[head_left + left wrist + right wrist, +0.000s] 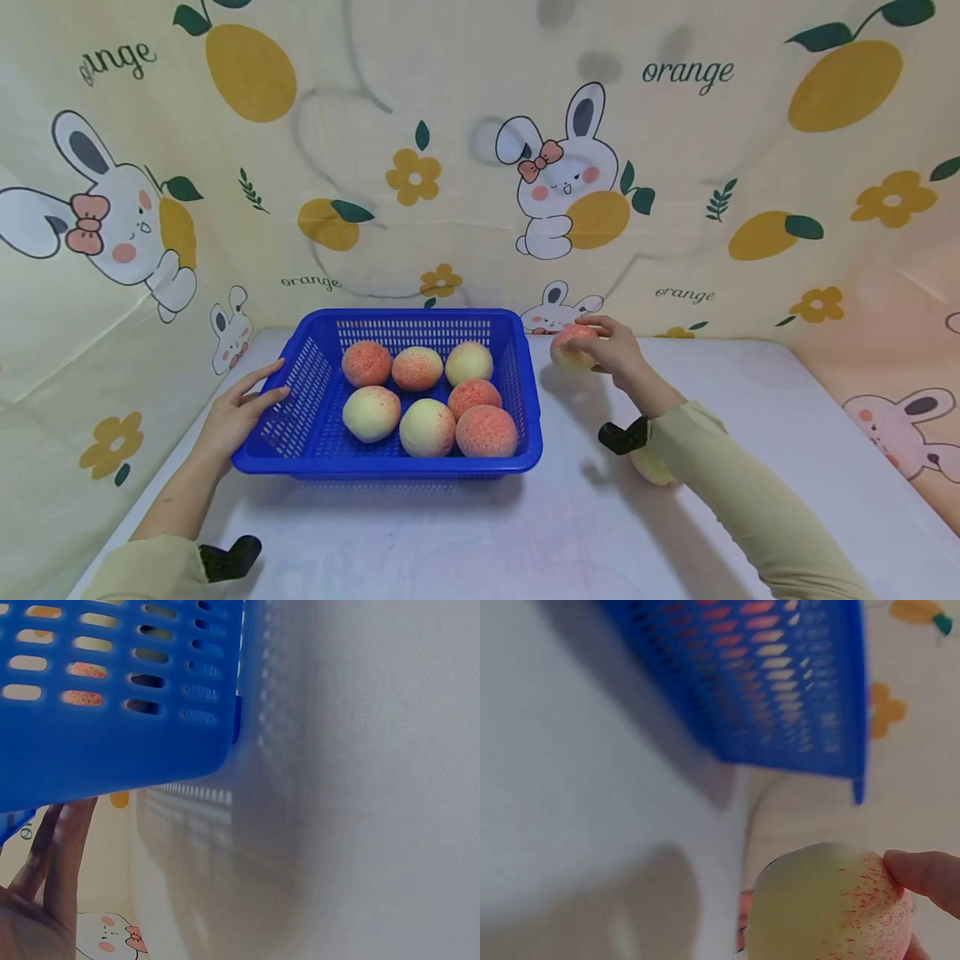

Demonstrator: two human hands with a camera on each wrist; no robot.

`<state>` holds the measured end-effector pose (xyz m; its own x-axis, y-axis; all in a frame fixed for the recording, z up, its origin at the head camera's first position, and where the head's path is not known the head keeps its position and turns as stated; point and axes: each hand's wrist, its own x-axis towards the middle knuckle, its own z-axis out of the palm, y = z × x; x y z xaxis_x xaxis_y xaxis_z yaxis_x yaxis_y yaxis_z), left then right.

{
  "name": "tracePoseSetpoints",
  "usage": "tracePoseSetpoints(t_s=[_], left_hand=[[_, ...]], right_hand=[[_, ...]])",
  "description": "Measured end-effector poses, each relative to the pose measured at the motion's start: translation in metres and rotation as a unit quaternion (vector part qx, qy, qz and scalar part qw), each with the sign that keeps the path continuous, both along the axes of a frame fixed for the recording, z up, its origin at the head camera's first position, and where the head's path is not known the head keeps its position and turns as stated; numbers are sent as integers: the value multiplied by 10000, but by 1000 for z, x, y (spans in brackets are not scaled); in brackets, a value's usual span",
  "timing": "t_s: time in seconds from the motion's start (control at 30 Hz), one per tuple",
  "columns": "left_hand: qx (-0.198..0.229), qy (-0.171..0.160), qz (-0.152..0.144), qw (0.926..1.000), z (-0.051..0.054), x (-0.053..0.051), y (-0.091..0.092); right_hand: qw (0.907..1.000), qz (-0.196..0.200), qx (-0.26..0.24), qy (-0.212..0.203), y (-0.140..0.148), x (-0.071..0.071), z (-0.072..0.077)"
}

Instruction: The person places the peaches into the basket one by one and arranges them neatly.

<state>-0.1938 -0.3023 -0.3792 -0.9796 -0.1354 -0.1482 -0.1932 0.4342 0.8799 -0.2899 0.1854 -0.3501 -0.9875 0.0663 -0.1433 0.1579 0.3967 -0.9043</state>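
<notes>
At the basket's left rim is my left hand (234, 417), its thumb over the edge and its fingers along the outside in the left wrist view (56, 870). The blue plastic basket (390, 464) holds several red-and-cream peaches (427, 427). My right hand (618, 350) pinches another peach (572, 346), right of the basket's back corner and above the table. The right wrist view shows this peach (817, 907) with a fingertip on its reddish side. A further peach (651, 467) lies on the table, partly hidden by my right wrist.
The white table (420, 542) carries the basket. A cream cloth (465, 50) printed with rabbits, flowers and oranges hangs behind and along both sides. Black straps (232, 558) sit on both wrists.
</notes>
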Motion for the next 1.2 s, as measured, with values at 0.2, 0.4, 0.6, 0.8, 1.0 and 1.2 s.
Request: tracePoseSetpoints(t_s=[0.2, 0.4, 0.6, 0.8, 1.0, 1.2], left_hand=[[-11, 6, 30, 10000, 1, -1, -1], [-28, -9, 59, 10000, 2, 0, -2], [-13, -61, 73, 10000, 1, 0, -1], [-10, -54, 64, 10000, 1, 0, -1], [-32, -45, 33, 10000, 0, 0, -1], [-53, -38, 29, 10000, 0, -1, 0]], right_hand=[[9996, 224, 48, 185, -15, 4, 25], [9983, 445, 37, 374, -30, 10, 41], [9965, 661, -131, 500, -38, 16, 50], [9935, 907, -85, 682, -46, 22, 57], [9918, 1086, -113, 661, -59, 26, 63], [9884, 1309, -239, 729, -78, 29, 70]])
